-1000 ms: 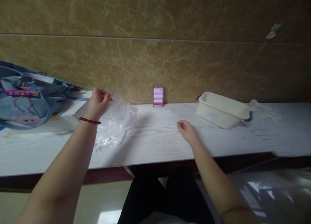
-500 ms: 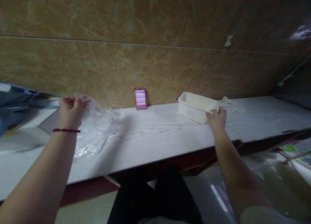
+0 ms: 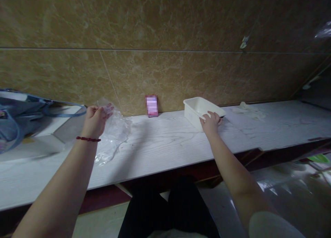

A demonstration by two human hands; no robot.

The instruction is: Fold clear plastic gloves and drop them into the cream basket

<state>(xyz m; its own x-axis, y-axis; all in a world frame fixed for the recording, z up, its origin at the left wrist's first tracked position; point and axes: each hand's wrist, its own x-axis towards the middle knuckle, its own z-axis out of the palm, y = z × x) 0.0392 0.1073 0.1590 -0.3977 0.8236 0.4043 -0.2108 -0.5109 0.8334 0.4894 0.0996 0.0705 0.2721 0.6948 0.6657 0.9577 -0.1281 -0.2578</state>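
On the left, my left hand is closed on the upper edge of a clear plastic bag, which hangs crumpled down onto the white wood-grain counter. A dark red bracelet circles that wrist. Over to the right, my right hand grips the near rim of a cream plastic bin, thumb outside and fingers over the edge. The bin stands on the counter close to the wall, and the part of its inside that shows holds nothing. My hand covers its near right part.
A phone leans upright against the brown marbled wall. Pale gloves or cloth lie right of the bin. At far left a blue bag rests by a white box. Under the counter's front edge are my legs.
My right hand has drawn the bin left and turned it. My left hand, still on the plastic bag, appears farther right, partly because the view has shifted.
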